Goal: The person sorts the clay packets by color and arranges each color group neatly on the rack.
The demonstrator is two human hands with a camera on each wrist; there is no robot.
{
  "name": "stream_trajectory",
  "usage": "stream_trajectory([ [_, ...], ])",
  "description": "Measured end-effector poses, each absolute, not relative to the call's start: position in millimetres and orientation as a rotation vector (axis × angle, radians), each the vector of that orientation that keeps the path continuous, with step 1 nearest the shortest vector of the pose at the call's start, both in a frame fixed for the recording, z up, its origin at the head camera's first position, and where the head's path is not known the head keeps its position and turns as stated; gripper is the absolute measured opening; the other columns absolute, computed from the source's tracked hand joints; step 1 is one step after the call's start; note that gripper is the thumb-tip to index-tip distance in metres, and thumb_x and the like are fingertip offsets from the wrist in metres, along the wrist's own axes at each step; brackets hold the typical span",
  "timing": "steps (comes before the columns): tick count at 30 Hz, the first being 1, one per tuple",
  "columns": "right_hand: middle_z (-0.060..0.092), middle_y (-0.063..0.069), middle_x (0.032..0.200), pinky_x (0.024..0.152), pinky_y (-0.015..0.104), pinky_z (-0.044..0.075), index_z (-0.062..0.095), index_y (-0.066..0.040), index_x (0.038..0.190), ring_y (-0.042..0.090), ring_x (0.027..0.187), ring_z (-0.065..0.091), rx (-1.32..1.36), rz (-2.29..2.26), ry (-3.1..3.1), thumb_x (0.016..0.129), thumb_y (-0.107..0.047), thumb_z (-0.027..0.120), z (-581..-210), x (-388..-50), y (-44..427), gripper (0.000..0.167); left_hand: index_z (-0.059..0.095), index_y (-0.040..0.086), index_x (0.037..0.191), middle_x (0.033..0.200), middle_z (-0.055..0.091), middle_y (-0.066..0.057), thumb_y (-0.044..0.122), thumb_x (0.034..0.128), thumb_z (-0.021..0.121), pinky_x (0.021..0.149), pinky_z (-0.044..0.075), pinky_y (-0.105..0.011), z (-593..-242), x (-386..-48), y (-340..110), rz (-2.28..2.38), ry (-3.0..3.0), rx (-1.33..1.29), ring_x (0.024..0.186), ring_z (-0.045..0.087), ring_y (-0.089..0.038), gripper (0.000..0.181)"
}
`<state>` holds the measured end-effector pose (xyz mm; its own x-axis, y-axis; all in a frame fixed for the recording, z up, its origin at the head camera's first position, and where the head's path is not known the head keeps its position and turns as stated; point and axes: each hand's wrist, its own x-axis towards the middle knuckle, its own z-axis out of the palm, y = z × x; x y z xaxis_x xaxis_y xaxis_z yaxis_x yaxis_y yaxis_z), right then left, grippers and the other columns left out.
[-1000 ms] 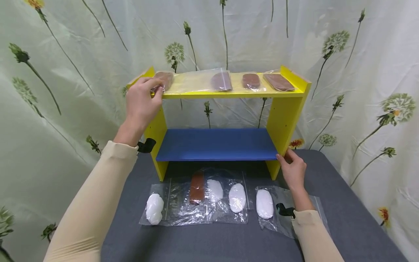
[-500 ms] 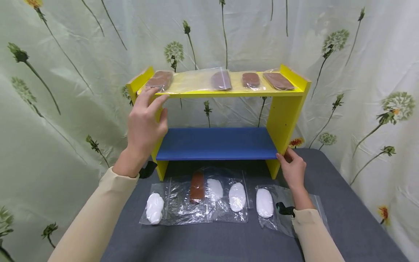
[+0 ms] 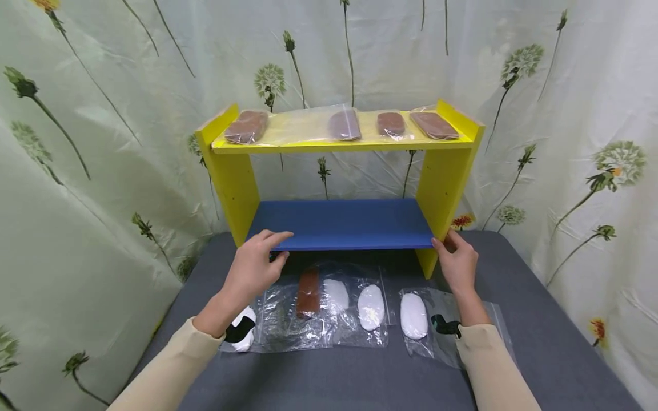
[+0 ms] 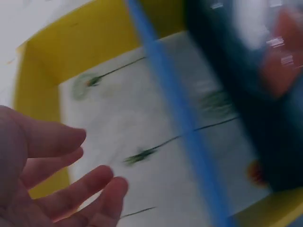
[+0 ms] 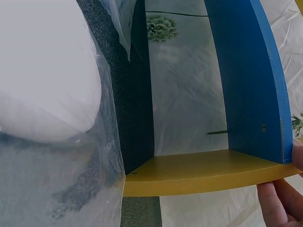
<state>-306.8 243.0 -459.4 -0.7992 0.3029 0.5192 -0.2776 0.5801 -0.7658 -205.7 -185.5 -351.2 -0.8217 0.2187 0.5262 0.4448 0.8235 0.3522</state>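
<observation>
Shelf panel [image 3: 446,182] in right grip [image 3: 458,264]

A pale curtain [image 3: 382,57] printed with dandelions [image 3: 623,161] hangs from nine o'clock through twelve to three, an orange bloom [image 3: 47,4] on it at ten, behind a dark grey table [image 3: 329,379] at six.

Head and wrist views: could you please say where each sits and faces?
Head: worn there, facing forward and down at the rectangular yellow-blue painted shelf; left hand and right hand show.
Left wrist: worn there, facing the shelf; left fingers show.
Right wrist: worn there, shelf again; right fingers show.
Shared, head and right wrist: right hand gripping shelf.
</observation>
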Motion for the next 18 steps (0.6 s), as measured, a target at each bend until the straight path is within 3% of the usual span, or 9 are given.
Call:
stream_trajectory([
  [8,0.074,0.006,0.112,0.072,0.014,0.047,0.068,-0.021,0.134,0.020,0.098,0.068,-0.006,1.228,-2.174,0.094,-0.030,0.073,-460.0,-309.9,242.7,0.041,0.062,0.013,0.139,0.109,0.066,-0.013,0.011,0.0897,0.076,0.049,0.036,-0.031,-428.0,-209.7,-181.9,-0.872,-2.878,-0.288,0.060,0.048,-0.018,0.051],
  [13,0.074,0.005,0.113,0.073,0.012,0.047,0.068,-0.021,0.134,0.020,0.098,0.068,-0.016,1.225,-2.180,0.094,-0.030,0.073,-460.2,-309.7,242.8,0.041,0.054,0.009,0.146,0.117,0.064,-0.019,0.015,0.0890,0.078,0.054,0.040,-0.035,-458.1,-213.7,-172.2,-0.970,-2.957,-0.193,0.065,0.055,-0.022,0.062],
  [18,0.073,0.005,0.115,0.073,0.011,0.047,0.067,-0.021,0.136,0.020,0.099,0.067,-0.022,1.229,-2.191,0.095,-0.031,0.072,-459.5,-309.0,243.9,0.042,0.054,0.006,0.145,0.123,0.063,-0.020,0.022,0.0851,0.082,0.069,0.052,-0.046,-479.5,-219.2,-161.1,-0.944,-2.933,-0.093,0.087,0.062,-0.031,0.068],
])
